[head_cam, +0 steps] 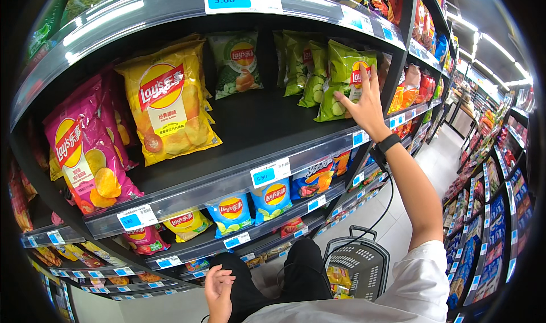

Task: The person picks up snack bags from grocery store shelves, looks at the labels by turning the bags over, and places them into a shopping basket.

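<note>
My right hand (367, 107), with a black band (389, 143) on the wrist, reaches to the right end of a dark shelf (251, 122). Its spread fingers lie against the front of a green Lay's chip bag (339, 64); whether they press on it I cannot tell. More green bags (296, 52) stand just left of that one. Farther left are a dark green Lay's bag (226, 77), a large yellow one (168, 126) and a magenta one (91, 165). Low before my body, my left hand (219, 286) hangs loosely bent, with nothing visible in it.
A grey shopping basket (369, 263) holding yellow packages (338, 278) is on the floor by my legs. Lower shelves carry blue Lay's bags (230, 214) and other snacks. Price tags (270, 172) line the shelf edges. Across the tiled aisle (431, 152) stand stocked shelves (486, 203).
</note>
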### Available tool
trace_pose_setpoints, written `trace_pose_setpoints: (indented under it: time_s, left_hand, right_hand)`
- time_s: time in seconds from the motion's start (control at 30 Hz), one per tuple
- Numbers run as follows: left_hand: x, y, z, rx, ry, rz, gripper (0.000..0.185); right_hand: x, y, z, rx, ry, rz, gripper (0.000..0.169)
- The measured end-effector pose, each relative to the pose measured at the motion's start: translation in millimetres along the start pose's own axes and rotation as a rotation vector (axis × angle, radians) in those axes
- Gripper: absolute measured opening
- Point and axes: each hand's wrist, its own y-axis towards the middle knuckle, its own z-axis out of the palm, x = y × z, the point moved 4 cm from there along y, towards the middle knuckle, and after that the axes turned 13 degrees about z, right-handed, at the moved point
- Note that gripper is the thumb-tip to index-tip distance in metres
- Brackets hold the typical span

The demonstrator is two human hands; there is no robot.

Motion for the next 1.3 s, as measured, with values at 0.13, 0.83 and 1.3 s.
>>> trace_pose_setpoints:
  time_s: [0.13, 0.83, 1.3]
  left_hand:
    - [2.4, -2.9, -2.5, -0.02, -0.019, -0.013, 0.039]
    - [15.9, -18.3, -11.7, -0.041, -0.081, -0.075, 0.036]
    - [22.9, -9.0, -18.2, 0.028, -0.077, -0.104, 0.036]
  right_hand:
    - [5.3, 10.3, 17.4, 0.045, -0.017, 0.061, 0.094]
    - [-5.4, 28.6, 48.3, 0.253, -0.194, 0.023, 0.105]
    - [23.2, -22.2, -25.4, 0.207, -0.123, 0.001, 0.085]
